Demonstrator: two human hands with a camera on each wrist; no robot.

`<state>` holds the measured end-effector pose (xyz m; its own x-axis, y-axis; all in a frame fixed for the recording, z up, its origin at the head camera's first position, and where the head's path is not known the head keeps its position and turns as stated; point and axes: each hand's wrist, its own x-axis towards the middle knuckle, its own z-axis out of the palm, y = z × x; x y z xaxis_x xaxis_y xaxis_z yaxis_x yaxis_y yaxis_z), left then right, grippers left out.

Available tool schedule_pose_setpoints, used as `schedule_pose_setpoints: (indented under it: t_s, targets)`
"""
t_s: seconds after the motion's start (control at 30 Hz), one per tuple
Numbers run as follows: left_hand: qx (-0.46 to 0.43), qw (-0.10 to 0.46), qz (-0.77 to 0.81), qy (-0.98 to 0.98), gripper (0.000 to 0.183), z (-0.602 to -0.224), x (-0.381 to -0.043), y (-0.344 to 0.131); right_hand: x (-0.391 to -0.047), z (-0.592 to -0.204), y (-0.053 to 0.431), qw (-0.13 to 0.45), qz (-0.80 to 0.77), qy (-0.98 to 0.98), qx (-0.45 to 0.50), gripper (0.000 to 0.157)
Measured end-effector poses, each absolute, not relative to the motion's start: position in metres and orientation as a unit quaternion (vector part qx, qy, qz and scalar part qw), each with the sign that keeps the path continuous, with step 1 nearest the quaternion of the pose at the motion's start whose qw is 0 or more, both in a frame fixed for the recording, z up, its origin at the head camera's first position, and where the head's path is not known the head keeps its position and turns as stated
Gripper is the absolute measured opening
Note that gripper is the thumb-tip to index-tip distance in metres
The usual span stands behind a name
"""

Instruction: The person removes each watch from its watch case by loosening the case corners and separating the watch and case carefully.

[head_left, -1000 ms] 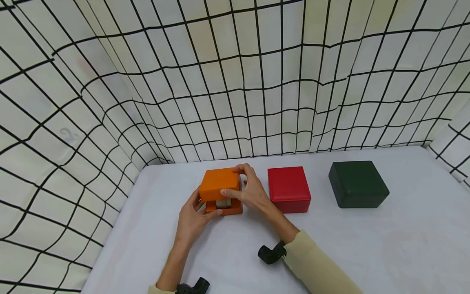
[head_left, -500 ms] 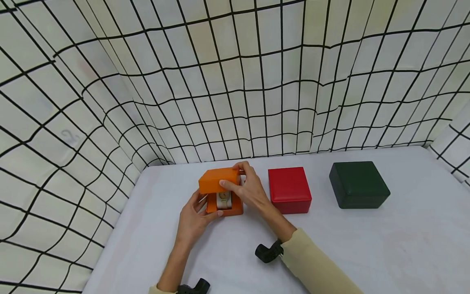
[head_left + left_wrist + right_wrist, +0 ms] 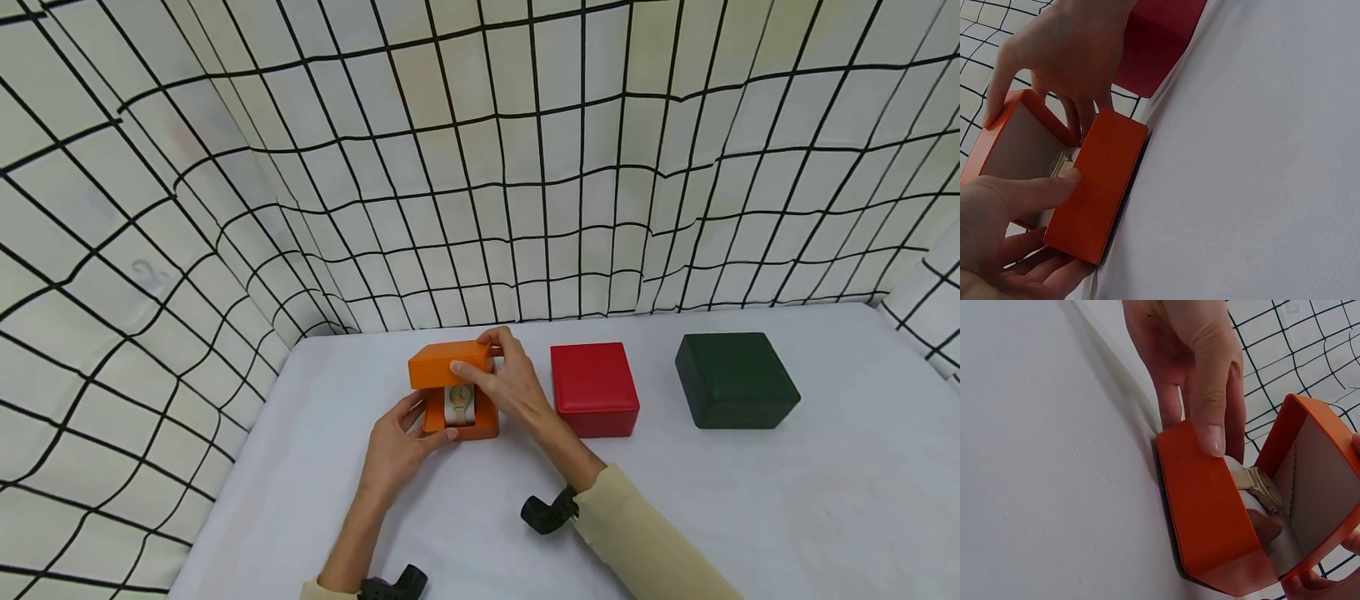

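Observation:
An orange watch box (image 3: 486, 423) stands on the white table with its lid (image 3: 444, 365) tilted up and back. Inside, a watch (image 3: 459, 398) with a pale strap wraps a white cushion. My left hand (image 3: 392, 454) grips the base from the left, thumb over the front rim and fingers along the side. The lid's right side is pinched by my right hand (image 3: 517, 387), thumb in front and fingers behind. In the right wrist view the watch dial (image 3: 1266, 487) faces the raised lid (image 3: 1325, 481), whose lining is pale.
Just right of the orange box sits a closed red box (image 3: 592, 383). Farther right is a closed dark green box (image 3: 735, 375). A white wall with black grid netting (image 3: 510, 242) rises behind the table and along its left side.
My right hand has swung the lid farther up and back, bringing the watch into sight. My left hand has kept its place on the base.

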<state>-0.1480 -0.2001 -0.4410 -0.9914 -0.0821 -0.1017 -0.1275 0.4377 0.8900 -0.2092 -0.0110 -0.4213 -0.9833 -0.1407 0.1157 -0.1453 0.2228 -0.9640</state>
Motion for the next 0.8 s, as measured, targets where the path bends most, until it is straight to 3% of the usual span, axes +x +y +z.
schedule_pose_setpoints:
  t_s: [0.53,0.8]
  targets:
    - [-0.076,0.021,0.518,0.852,0.077,-0.4395,-0.1491,-0.1952,-0.2070,-0.4230,-0.0069,0.004,0.595,-0.797,0.103,0.055]
    - [-0.072,0.022,0.519,0.851,0.076,-0.4392,-0.1502,-0.1964,-0.2130,-0.4248,-0.0078,0.062,0.586,-0.794,0.152,0.046]
